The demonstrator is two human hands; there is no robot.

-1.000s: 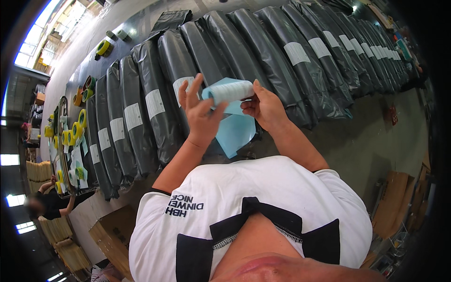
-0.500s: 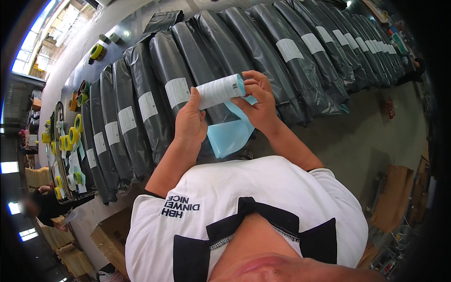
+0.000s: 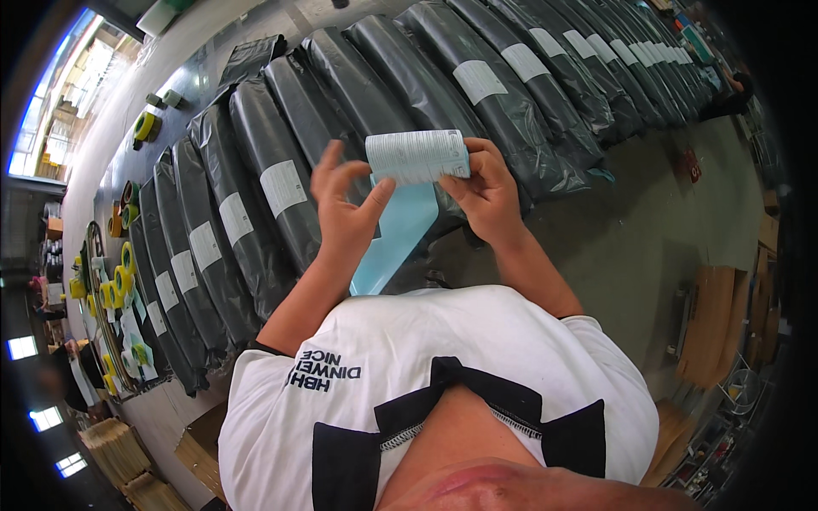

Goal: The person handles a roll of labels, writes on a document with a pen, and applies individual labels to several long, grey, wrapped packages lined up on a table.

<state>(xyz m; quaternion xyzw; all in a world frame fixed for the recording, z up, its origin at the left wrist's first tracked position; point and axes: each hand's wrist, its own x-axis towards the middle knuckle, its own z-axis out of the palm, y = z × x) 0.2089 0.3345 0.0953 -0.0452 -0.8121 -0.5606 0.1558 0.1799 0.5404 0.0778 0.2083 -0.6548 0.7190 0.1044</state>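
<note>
White label roll lies long axis crosswise, its right end pinched in my right grip, my left grip spread beside its left end.

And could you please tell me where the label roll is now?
The label roll is upper-centre in the head view, held by the right hand, above the blue strip.

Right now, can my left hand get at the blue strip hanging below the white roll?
Probably yes: the left hand is open, the blue strip hangs just beside its thumb with nothing visible between, and the right hand holds the white roll.
</note>
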